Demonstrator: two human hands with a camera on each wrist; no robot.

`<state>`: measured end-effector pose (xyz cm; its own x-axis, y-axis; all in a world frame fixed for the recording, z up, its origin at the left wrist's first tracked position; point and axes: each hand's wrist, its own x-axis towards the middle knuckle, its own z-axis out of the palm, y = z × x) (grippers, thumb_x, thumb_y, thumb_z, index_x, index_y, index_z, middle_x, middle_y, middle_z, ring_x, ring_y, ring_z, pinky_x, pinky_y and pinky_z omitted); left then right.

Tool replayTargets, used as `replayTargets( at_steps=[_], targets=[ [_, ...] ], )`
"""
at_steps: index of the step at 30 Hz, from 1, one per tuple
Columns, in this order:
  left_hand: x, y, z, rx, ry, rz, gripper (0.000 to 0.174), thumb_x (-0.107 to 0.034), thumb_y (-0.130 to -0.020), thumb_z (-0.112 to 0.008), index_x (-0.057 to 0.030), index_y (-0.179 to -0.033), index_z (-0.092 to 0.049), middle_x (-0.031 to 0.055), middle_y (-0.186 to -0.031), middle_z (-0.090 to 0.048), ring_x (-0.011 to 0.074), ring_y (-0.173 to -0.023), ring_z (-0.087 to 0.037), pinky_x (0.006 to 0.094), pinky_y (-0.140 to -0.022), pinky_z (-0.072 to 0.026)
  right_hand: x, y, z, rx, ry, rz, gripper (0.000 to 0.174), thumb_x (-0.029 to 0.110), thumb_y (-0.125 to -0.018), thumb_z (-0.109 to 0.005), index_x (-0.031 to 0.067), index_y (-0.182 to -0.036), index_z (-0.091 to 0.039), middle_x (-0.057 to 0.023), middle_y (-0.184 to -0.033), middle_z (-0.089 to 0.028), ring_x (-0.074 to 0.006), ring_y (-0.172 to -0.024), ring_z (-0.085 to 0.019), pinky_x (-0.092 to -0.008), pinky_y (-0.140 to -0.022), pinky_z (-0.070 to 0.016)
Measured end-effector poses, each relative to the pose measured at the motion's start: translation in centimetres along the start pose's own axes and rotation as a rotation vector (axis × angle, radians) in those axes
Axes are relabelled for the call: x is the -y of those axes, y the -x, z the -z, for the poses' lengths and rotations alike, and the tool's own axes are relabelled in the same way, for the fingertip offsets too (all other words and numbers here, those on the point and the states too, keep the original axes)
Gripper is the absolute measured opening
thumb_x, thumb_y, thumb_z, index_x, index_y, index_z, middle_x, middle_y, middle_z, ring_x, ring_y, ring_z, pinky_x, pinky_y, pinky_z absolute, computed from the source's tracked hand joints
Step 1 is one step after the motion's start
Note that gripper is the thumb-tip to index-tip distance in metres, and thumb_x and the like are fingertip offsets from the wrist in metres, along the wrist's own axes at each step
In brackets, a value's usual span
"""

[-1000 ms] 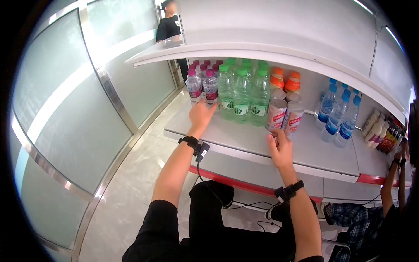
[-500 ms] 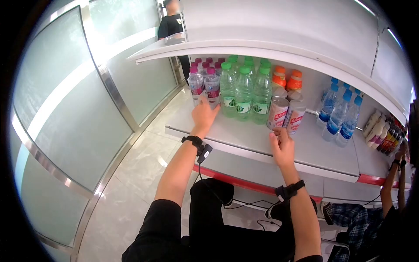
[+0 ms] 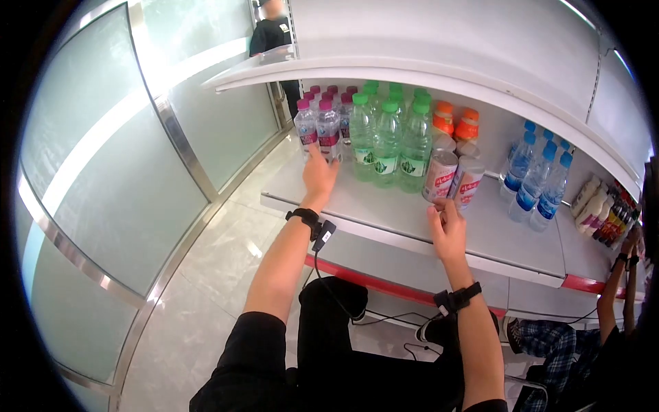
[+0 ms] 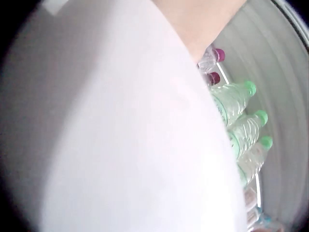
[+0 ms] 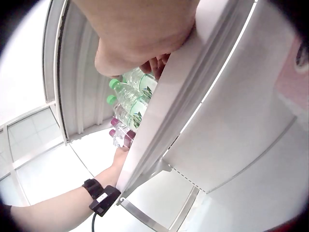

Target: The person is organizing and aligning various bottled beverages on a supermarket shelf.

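My left hand (image 3: pixel 319 177) reaches to the front of the purple-capped water bottles at the shelf's left end. Its fingers extend up against the lower part of the front bottles, a left one (image 3: pixel 306 129) and a right one (image 3: pixel 329 130), with the thumb out to the right. Both bottles stand upright, close together. My right hand (image 3: pixel 449 230) hangs over the shelf's front edge with loosely curled fingers, holding nothing, just before two white-and-red cans (image 3: pixel 440 176). Green-capped bottles (image 3: pixel 386 141) stand in rows between the hands. In the left wrist view a white surface hides the fingers.
Orange-capped bottles (image 3: pixel 467 123) stand behind the cans. Blue-capped water bottles (image 3: pixel 527 184) are farther right on the shelf (image 3: pixel 384 213). An upper shelf (image 3: pixel 412 71) overhangs the bottles. Glass panels (image 3: pixel 89 158) line the left. Another person's arms (image 3: pixel 613 281) are at the far right.
My left hand has moved left, and the right front purple-capped bottle has shifted left with it, away from the green-capped ones. My right hand has stayed nearly still by the cans.
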<state>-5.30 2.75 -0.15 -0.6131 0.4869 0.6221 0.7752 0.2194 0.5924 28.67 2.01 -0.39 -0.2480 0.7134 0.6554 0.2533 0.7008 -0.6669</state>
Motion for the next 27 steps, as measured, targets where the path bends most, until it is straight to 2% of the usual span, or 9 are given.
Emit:
replayTargets(
  at_steps=[2, 4, 5, 7, 10, 13, 20, 22, 27],
  targets=[
    [0.2, 0.0, 0.1, -0.016, 0.059, -0.017, 0.061, -0.029, -0.079, -0.075, -0.0022, -0.125, -0.045, 0.0138, -0.089, -0.068, 0.0350, -0.081, -0.068, 0.0460, -0.071, -0.0520, -0.1, 0.0, -0.1, -0.001, -0.001, 0.003, 0.032, 0.026, -0.093, -0.065, -0.0033, -0.105, -0.061, -0.0157, -0.083, -0.067, -0.0185, -0.053, -0.053, -0.0330, -0.052, -0.0433],
    [-1.1, 0.1, 1.5, 0.033, 0.181, 0.146, 0.071, -0.029, -0.077, -0.078, 0.0015, -0.128, -0.040, 0.0242, -0.114, -0.062, 0.0384, -0.105, -0.062, 0.0491, -0.087, -0.0491, 0.0, -0.1, -0.1, -0.005, -0.002, 0.008, 0.032, 0.026, -0.093, -0.065, -0.0033, -0.105, -0.061, -0.0159, -0.084, -0.067, -0.0186, -0.053, -0.053, -0.0330, -0.052, -0.0434],
    [-1.1, 0.0, 1.4, 0.033, 0.182, 0.145, 0.071, -0.029, -0.077, -0.078, 0.0015, -0.128, -0.040, 0.0242, -0.114, -0.062, 0.0384, -0.105, -0.062, 0.0491, -0.087, -0.0491, 0.1, -0.1, -0.1, -0.006, 0.004, 0.004, 0.031, 0.026, -0.093, -0.065, -0.0034, -0.104, -0.061, -0.0162, -0.084, -0.067, -0.0188, -0.053, -0.054, -0.0331, -0.052, -0.0437],
    [-0.4, -0.3, 0.5, -0.342, -0.041, 0.021, 0.085, -0.035, -0.076, -0.080, 0.0042, -0.137, -0.034, 0.0297, -0.132, -0.048, 0.0412, -0.122, -0.050, 0.0480, -0.100, -0.0417, 0.2, -0.1, 0.0, -0.007, 0.010, -0.001, 0.031, 0.026, -0.093, -0.065, -0.0035, -0.104, -0.061, -0.0165, -0.084, -0.067, -0.0189, -0.053, -0.054, -0.0331, -0.053, -0.0440],
    [0.6, -0.8, -0.2, -0.292, 0.182, 0.104, 0.103, -0.041, -0.073, -0.083, 0.0060, -0.144, -0.026, 0.0319, -0.141, -0.036, 0.0450, -0.132, -0.037, 0.0474, -0.109, -0.0341, 0.0, -0.1, -0.1, -0.006, 0.006, 0.006, 0.032, 0.026, -0.093, -0.065, -0.0036, -0.103, -0.061, -0.0171, -0.084, -0.068, -0.0194, -0.053, -0.055, -0.0334, -0.053, -0.0446],
    [0.4, -0.9, 0.1, -0.165, 0.474, 0.097, 0.116, -0.043, -0.069, -0.087, 0.0041, -0.149, -0.018, 0.0306, -0.141, -0.038, 0.0462, -0.135, -0.035, 0.0461, -0.113, -0.0321, -0.2, 0.0, -0.2, -0.030, -0.018, 0.030, 0.028, 0.023, -0.095, -0.063, -0.0029, -0.103, -0.061, -0.0110, -0.075, -0.064, -0.0124, -0.054, -0.047, -0.0296, -0.051, -0.0387],
    [0.1, -0.7, 0.6, -0.142, 0.375, -0.020, 0.104, -0.037, -0.070, -0.087, -0.0071, -0.149, -0.025, 0.0341, -0.152, -0.021, 0.0495, -0.140, -0.029, 0.0476, -0.113, -0.0335, 0.3, 0.0, -0.1, -0.023, -0.040, 0.017, 0.028, 0.022, -0.095, -0.063, -0.0031, -0.107, -0.060, -0.0096, -0.075, -0.064, -0.0124, -0.054, -0.048, -0.0295, -0.053, -0.0398],
    [0.5, -0.7, -0.2, -0.081, 0.109, -0.064, 0.091, -0.038, -0.072, -0.085, -0.0107, -0.144, -0.037, 0.0358, -0.153, -0.018, 0.0519, -0.140, -0.027, 0.0503, -0.112, -0.0342, 0.3, 0.0, -0.2, -0.020, -0.048, 0.003, 0.028, 0.022, -0.095, -0.063, -0.0032, -0.107, -0.060, -0.0095, -0.075, -0.064, -0.0123, -0.054, -0.049, -0.0295, -0.053, -0.0399],
    [1.5, -0.8, -1.2, -0.096, 0.065, -0.096, 0.081, -0.042, -0.073, -0.083, -0.0095, -0.138, -0.048, 0.0382, -0.152, -0.018, 0.0536, -0.138, -0.028, 0.0521, -0.111, -0.0339, -0.2, 0.1, -0.2, -0.018, -0.028, 0.018, 0.028, 0.021, -0.095, -0.062, -0.0031, -0.108, -0.060, -0.0100, -0.078, -0.066, -0.0121, -0.054, -0.049, -0.0292, -0.053, -0.0401]
  ],
)
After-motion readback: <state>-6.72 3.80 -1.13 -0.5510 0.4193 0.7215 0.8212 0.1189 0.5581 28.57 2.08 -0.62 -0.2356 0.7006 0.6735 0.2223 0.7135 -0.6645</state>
